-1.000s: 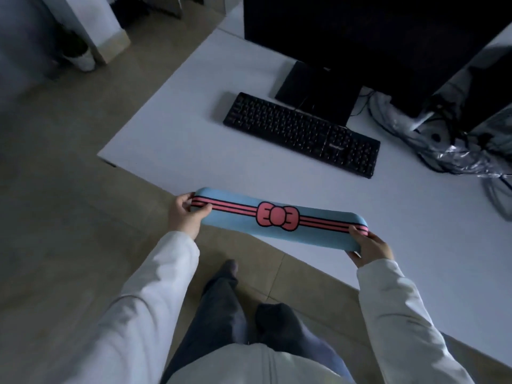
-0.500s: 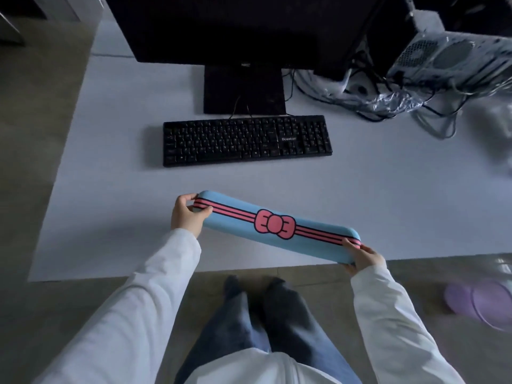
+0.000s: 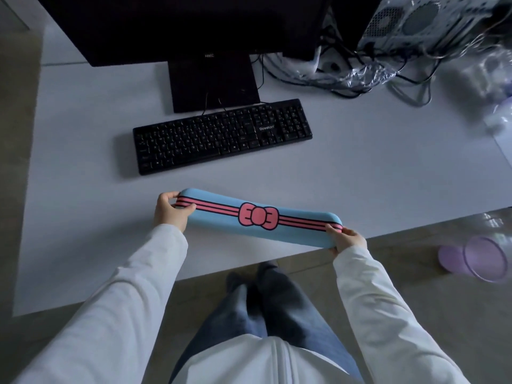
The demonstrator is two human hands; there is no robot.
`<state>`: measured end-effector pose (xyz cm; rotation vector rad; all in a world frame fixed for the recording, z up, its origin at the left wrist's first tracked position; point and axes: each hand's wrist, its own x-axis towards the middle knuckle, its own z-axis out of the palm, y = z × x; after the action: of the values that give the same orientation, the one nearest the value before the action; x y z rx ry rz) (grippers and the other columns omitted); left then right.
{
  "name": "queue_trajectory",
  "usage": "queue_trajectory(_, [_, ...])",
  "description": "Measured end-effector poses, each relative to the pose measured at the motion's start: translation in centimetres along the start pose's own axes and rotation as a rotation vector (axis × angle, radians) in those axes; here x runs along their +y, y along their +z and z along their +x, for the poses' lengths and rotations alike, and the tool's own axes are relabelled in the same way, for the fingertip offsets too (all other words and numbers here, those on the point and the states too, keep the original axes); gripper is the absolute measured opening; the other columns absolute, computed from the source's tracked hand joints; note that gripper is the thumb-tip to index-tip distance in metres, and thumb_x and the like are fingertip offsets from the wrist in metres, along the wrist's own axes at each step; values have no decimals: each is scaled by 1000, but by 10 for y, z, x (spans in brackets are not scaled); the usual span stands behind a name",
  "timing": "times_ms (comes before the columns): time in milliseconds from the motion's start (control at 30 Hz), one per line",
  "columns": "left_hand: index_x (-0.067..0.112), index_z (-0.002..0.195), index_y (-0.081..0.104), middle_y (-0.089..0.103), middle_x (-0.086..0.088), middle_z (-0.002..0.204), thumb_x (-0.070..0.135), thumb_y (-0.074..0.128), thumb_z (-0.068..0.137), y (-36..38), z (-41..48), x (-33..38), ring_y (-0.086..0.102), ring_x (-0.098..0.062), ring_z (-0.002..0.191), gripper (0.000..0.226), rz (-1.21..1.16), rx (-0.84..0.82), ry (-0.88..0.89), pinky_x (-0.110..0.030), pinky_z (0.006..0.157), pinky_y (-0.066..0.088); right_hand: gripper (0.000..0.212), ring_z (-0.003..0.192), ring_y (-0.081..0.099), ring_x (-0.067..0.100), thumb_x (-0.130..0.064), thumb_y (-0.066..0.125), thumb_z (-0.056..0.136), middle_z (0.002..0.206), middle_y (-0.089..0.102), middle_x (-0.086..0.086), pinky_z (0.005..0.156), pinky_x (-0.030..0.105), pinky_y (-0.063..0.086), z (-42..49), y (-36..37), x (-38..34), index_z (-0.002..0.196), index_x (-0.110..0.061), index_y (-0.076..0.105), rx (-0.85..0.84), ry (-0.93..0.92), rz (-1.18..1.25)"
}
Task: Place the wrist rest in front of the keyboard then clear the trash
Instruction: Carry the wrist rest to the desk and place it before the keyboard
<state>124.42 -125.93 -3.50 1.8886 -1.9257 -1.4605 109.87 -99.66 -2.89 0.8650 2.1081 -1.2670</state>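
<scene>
A long blue wrist rest [image 3: 291, 230] with pink stripes and a pink bow hangs above the near part of the white desk [image 3: 388, 176]. My left hand [image 3: 171, 210] grips its left end and my right hand [image 3: 346, 239] grips its right end. The rest slants, its right end nearer me and over the desk's front edge. A black keyboard [image 3: 221, 135] lies farther back, below the monitor stand, with bare desk between it and the rest. Crumpled clear plastic wrapping [image 3: 368, 76] lies among the cables at the back right.
A dark monitor [image 3: 180, 26] on its stand fills the back. A computer case [image 3: 421, 20] and tangled cables sit at the back right. More clear plastic [image 3: 498, 87] shows at the right edge. A purple bin [image 3: 476, 257] lies on the floor at the right.
The view has swung to face the desk squarely and come closer. The wrist rest, still held at both ends, now sits nearer the keyboard.
</scene>
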Motion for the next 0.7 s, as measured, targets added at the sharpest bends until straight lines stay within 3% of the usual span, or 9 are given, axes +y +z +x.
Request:
queue_trajectory(300, [7,126,49,57,-17,130,11,64,80,6,4,8,55,-34,115,48,50,-10,0,-28,85,39,40,91,49,24,-7,61,84,104,53,10,97,39,48,3,-3,-1,124,-3,57,-37,66,94])
queue_trajectory(400, [8,128,47,54,-15,133,16,65,80,8,4,8,53,-34,118,52,80,-25,-3,-32,94,40,40,94,49,24,-5,60,84,104,53,11,92,34,47,6,-3,2,124,-2,57,-61,71,123])
queue_trajectory(533, [15,127,50,52,-17,134,26,65,79,8,7,7,48,-34,123,51,157,14,-22,-35,100,38,41,94,50,22,-8,63,82,102,56,11,102,39,45,15,-7,9,122,-1,59,-54,44,32])
queue_trajectory(633, [19,128,51,45,-17,138,32,61,82,8,7,11,37,-35,129,49,222,79,-2,-33,101,33,48,96,54,23,-15,68,79,122,62,16,92,31,49,23,-13,8,124,-5,57,-37,15,-21])
queue_trajectory(700, [18,130,49,43,-16,140,31,59,83,7,7,13,33,-34,131,49,210,99,11,-33,102,31,50,110,58,26,-18,68,78,131,59,15,99,33,44,27,-17,5,126,-9,55,-5,-21,-60])
